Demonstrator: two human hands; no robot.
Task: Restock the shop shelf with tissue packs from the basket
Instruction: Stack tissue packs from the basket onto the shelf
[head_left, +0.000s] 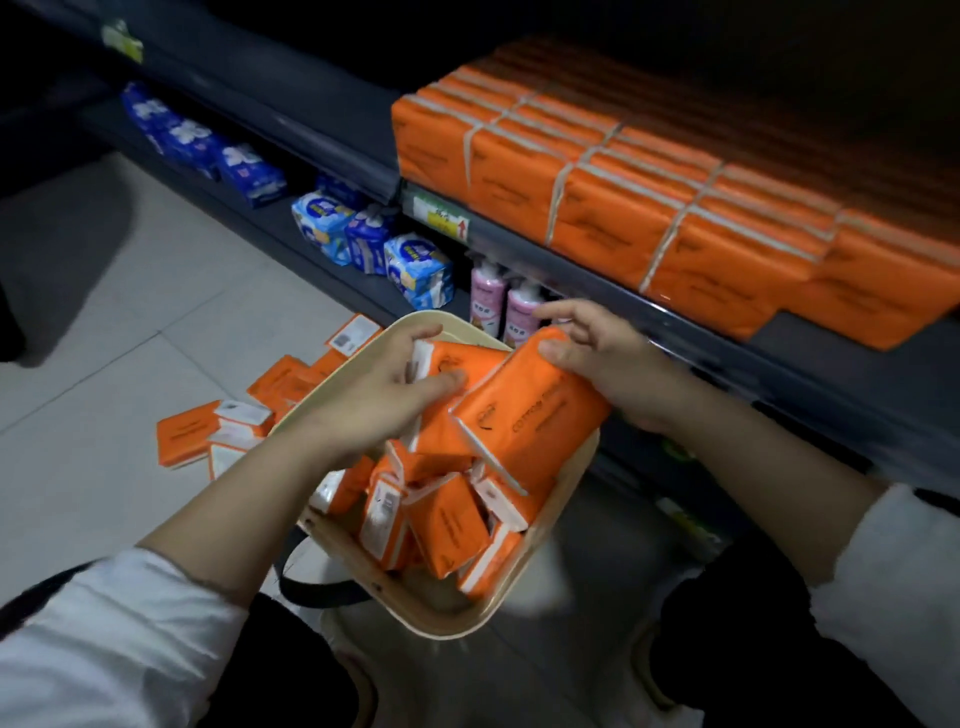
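Right hand clasping tissue pack over basket far rim; left hand pinching second pack. Risk — slick wrap, crowded grips: slippage to floor beside loose packs.

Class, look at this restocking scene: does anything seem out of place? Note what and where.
Yes: several orange tissue packs lie scattered on the floor left of the basket, some overlapping, instead of in it or on the shelf.
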